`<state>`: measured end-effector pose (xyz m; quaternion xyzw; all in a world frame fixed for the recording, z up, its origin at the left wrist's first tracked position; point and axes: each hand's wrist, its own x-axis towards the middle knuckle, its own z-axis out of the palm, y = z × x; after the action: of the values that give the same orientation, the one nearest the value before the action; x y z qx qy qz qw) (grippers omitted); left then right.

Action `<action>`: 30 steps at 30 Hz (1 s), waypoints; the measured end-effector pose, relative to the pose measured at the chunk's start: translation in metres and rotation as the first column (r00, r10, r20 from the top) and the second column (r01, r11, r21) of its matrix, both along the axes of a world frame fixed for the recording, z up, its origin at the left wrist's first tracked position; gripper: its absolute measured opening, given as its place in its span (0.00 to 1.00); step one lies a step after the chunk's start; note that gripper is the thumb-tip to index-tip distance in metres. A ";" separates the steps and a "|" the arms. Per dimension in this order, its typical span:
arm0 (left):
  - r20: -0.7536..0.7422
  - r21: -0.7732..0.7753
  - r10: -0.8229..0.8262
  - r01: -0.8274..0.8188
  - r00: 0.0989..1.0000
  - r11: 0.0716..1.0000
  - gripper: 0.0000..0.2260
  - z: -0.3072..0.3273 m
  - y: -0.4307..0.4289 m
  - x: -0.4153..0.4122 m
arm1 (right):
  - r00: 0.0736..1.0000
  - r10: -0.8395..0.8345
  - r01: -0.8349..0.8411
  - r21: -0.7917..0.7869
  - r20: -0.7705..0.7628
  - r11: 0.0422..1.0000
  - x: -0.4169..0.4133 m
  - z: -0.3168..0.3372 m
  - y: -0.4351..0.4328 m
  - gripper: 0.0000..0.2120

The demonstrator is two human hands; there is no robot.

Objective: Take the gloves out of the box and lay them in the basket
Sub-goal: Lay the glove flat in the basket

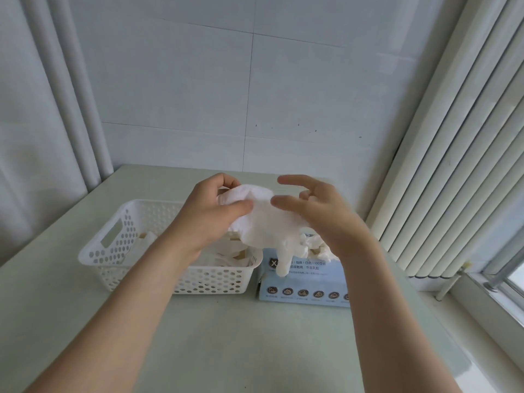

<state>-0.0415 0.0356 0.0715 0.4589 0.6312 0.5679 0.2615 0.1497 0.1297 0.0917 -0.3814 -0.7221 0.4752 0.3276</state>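
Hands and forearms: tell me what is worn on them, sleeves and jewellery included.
The left hand and right hand are bare: no gloves worn, no rings to be seen. Both forearms are bare down to the frame edge, with no sleeve, watch or bracelet in view.

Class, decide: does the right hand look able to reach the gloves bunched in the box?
Probably yes: the right hand is open, just above the box, whose bunched gloves sit exposed on top.

A pale table (255, 350) stands against a white tiled wall (198, 95), vertical blinds (459, 165) at right.
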 end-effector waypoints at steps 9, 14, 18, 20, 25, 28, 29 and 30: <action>-0.068 0.107 -0.092 0.099 0.993 0.989 0.13 0.003 -0.005 -0.001 | 0.956 -0.110 0.020 0.314 0.273 0.949 -0.011 -0.009 0.005 0.04; -0.167 0.189 -0.088 0.120 0.982 0.975 0.07 0.006 -0.007 -0.006 | 0.951 0.006 -0.120 0.351 0.309 0.928 -0.011 -0.005 0.000 0.11; -0.268 0.195 -0.129 0.184 0.955 0.963 0.11 0.007 -0.009 -0.012 | 0.936 0.076 -0.191 0.312 0.345 0.931 -0.015 -0.007 -0.004 0.24; -0.282 0.196 -0.163 0.223 0.945 0.955 0.13 0.007 -0.009 -0.014 | 0.919 0.063 -0.204 0.335 0.388 0.920 -0.018 -0.009 -0.002 0.18; -0.269 0.203 -0.051 0.108 0.962 0.973 0.13 0.006 -0.008 -0.015 | 0.949 -0.051 -0.106 0.467 0.312 0.878 -0.017 -0.006 -0.002 0.05; -0.188 0.183 0.050 -0.015 0.981 0.983 0.10 0.004 -0.007 -0.016 | 0.989 0.022 -0.086 0.452 0.145 0.888 -0.016 -0.004 -0.003 0.06; -0.150 0.179 0.055 -0.028 0.987 0.984 0.08 0.004 -0.006 -0.016 | 0.993 0.030 -0.080 0.446 0.118 0.892 -0.016 -0.004 -0.004 0.06; -0.119 0.177 0.051 -0.030 0.992 0.984 0.06 0.004 -0.006 -0.016 | 0.994 0.029 -0.074 0.448 0.107 0.891 -0.017 -0.003 -0.005 0.07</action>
<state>-0.0578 0.0295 0.0753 0.5012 0.6031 0.5970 0.1693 0.1325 0.1246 0.0886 -0.2984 -0.8375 0.2840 0.3590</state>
